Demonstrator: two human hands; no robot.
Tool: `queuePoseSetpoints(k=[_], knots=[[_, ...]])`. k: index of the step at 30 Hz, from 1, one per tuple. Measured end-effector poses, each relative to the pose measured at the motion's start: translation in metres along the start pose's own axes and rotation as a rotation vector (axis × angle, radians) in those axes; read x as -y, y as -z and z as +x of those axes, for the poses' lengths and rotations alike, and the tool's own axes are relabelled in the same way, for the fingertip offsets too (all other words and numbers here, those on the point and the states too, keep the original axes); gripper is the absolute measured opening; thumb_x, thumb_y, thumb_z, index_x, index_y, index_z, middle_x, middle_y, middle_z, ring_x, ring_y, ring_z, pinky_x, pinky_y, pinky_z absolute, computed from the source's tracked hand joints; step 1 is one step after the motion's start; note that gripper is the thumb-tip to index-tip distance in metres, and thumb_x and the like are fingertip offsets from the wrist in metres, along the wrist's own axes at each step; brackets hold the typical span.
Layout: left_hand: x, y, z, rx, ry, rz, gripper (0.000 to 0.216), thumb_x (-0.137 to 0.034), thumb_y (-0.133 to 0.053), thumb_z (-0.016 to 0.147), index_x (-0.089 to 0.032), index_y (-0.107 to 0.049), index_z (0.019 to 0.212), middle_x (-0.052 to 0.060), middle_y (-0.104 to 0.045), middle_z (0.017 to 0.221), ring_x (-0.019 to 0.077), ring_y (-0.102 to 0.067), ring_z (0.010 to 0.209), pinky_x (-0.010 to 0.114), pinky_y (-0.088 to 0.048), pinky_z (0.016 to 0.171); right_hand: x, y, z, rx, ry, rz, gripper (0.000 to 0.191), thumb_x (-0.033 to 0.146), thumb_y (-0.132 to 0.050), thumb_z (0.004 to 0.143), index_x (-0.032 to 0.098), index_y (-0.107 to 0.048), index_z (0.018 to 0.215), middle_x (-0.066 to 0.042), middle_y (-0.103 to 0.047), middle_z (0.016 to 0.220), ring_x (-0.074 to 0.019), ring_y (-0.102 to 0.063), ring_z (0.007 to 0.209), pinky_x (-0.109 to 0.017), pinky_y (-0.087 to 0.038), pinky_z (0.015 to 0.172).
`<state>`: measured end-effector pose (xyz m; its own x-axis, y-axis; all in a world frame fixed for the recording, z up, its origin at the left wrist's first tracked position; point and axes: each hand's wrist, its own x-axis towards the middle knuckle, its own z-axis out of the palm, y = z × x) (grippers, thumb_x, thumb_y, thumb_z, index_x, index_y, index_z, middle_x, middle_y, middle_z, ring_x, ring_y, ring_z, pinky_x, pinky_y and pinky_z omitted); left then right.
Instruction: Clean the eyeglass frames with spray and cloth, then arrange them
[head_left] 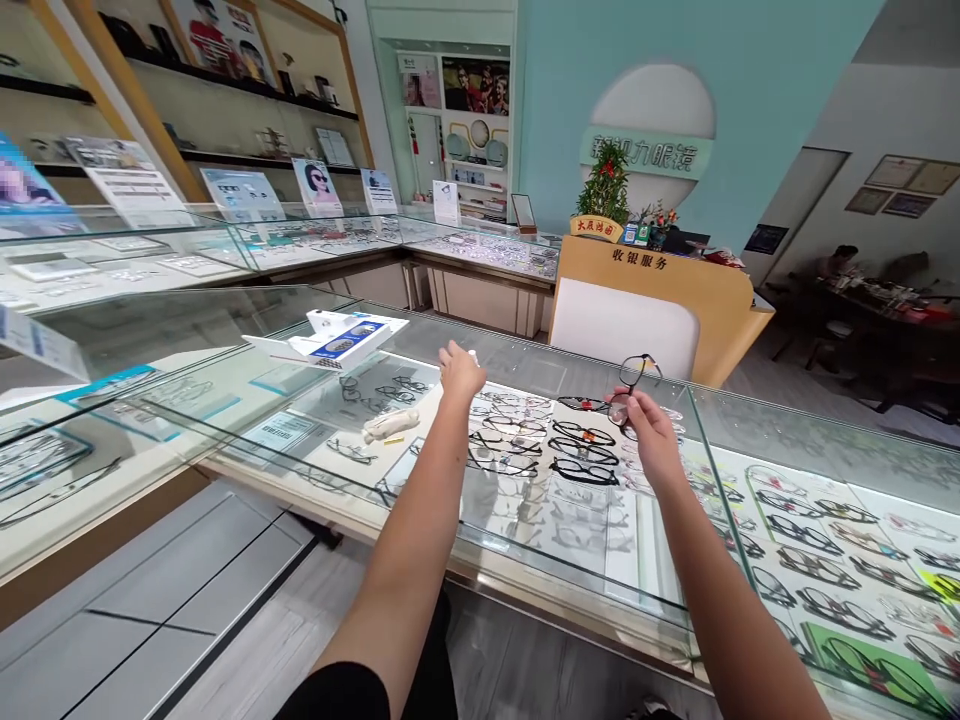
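Observation:
My right hand is closed on a pair of dark-framed glasses, held up just above the glass counter top. My left hand reaches out over the counter, fingers curled round a small white thing that I cannot make out. Under the glass, between my hands, lie several rows of eyeglass frames on white trays. A rolled pale cloth lies inside the case to the left of my left forearm.
A white and blue box sits on the counter to the left. More glass display cases run along the back left. A wooden cashier desk with a small Christmas tree stands beyond. A person sits at a far right table.

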<state>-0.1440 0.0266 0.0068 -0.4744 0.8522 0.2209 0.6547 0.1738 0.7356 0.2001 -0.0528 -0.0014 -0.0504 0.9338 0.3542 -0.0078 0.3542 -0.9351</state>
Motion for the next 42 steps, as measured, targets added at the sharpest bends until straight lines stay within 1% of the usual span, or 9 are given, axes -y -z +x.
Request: queuePoseSetpoints(k=[3, 5, 8, 15, 23, 27, 33, 38, 42], knots=[[-0.005, 0.025, -0.028, -0.125, -0.055, 0.061, 0.097, -0.015, -0.068, 0.088, -0.012, -0.015, 0.169, 0.03, -0.009, 0.177, 0.0438, -0.021, 0.164, 0.058, -0.028, 0.128, -0.004, 0.002, 0.001, -0.001, -0.011, 0.006, 0.043, 0.062, -0.065, 0.099, 0.025, -0.073, 0.121, -0.008, -0.077, 0.124, -0.0193, -0.061, 0.085, -0.037, -0.05, 0.085], [0.003, 0.046, -0.044, -0.116, -0.193, 0.139, 0.084, -0.017, -0.063, 0.092, -0.019, -0.026, 0.167, 0.023, -0.035, 0.171, 0.0404, -0.037, 0.157, 0.055, -0.035, 0.124, -0.007, 0.003, 0.002, 0.0, -0.009, 0.006, 0.042, 0.061, -0.065, 0.099, 0.025, -0.073, 0.119, -0.008, -0.077, 0.125, -0.019, -0.061, 0.084, -0.037, -0.049, 0.084], [0.034, 0.076, -0.057, 0.104, -0.213, 0.345, 0.058, -0.023, -0.058, 0.097, -0.025, -0.048, 0.154, 0.017, -0.065, 0.142, 0.0358, -0.062, 0.131, 0.047, -0.047, 0.109, -0.01, 0.003, 0.002, 0.008, -0.002, -0.002, 0.043, 0.061, -0.065, 0.099, 0.025, -0.073, 0.12, -0.009, -0.077, 0.124, -0.019, -0.062, 0.084, -0.036, -0.049, 0.082], [0.11, 0.11, -0.06, 0.234, -0.13, 0.546, 0.035, -0.027, -0.074, 0.08, -0.023, -0.07, 0.114, 0.017, -0.072, 0.123, 0.0362, -0.067, 0.115, 0.038, -0.049, 0.089, -0.006, 0.001, 0.001, 0.004, 0.003, -0.029, 0.048, 0.065, -0.066, 0.097, 0.024, -0.073, 0.121, -0.01, -0.077, 0.124, -0.0196, -0.062, 0.083, -0.036, -0.048, 0.079], [0.124, 0.128, -0.068, 0.17, -0.136, 0.426, 0.019, -0.04, -0.071, 0.083, -0.024, -0.06, 0.081, 0.012, -0.075, 0.09, 0.0327, -0.068, 0.092, 0.034, -0.041, 0.072, -0.005, 0.001, 0.001, -0.001, 0.01, -0.025, 0.053, 0.07, -0.067, 0.093, 0.023, -0.073, 0.119, -0.012, -0.077, 0.126, -0.0203, -0.062, 0.081, -0.037, -0.048, 0.077], [0.109, 0.139, -0.07, 0.152, -0.16, 0.268, 0.033, -0.056, -0.068, 0.087, -0.024, -0.059, 0.085, 0.008, -0.076, 0.091, 0.0275, -0.068, 0.087, 0.031, -0.041, 0.069, -0.005, 0.001, 0.0, -0.002, 0.002, -0.031, 0.057, 0.072, -0.067, 0.092, 0.022, -0.073, 0.12, -0.012, -0.078, 0.124, -0.0206, -0.064, 0.084, -0.037, -0.048, 0.076], [0.048, 0.139, -0.079, 0.245, -0.103, -0.579, 0.061, -0.07, -0.088, 0.067, -0.022, -0.056, 0.083, 0.002, -0.069, 0.08, 0.0185, -0.065, 0.077, 0.031, -0.052, 0.076, 0.001, -0.003, -0.002, -0.007, 0.017, -0.014, 0.059, 0.074, -0.068, 0.09, 0.021, -0.074, 0.116, -0.013, -0.079, 0.12, -0.0212, -0.064, 0.083, -0.037, -0.05, 0.077], [-0.01, 0.099, -0.085, 0.448, 0.142, -1.111, 0.035, -0.04, -0.089, 0.079, -0.021, -0.061, 0.088, 0.0, -0.066, 0.077, 0.0135, -0.063, 0.068, 0.026, -0.055, 0.067, -0.001, -0.006, 0.001, 0.024, 0.038, 0.017, 0.059, 0.074, -0.069, 0.088, 0.021, -0.073, 0.113, -0.011, -0.079, 0.113, -0.0209, -0.065, 0.082, -0.036, -0.05, 0.075], [-0.05, 0.052, -0.088, 0.616, 0.245, -1.168, 0.03, -0.048, -0.072, 0.095, -0.018, -0.069, 0.093, 0.006, -0.069, 0.078, 0.0188, -0.067, 0.068, 0.033, -0.059, 0.064, 0.0, -0.006, 0.004, 0.031, 0.043, 0.033, 0.057, 0.075, -0.069, 0.086, 0.022, -0.072, 0.107, -0.01, -0.079, 0.114, -0.0216, -0.067, 0.083, -0.036, -0.051, 0.075]])
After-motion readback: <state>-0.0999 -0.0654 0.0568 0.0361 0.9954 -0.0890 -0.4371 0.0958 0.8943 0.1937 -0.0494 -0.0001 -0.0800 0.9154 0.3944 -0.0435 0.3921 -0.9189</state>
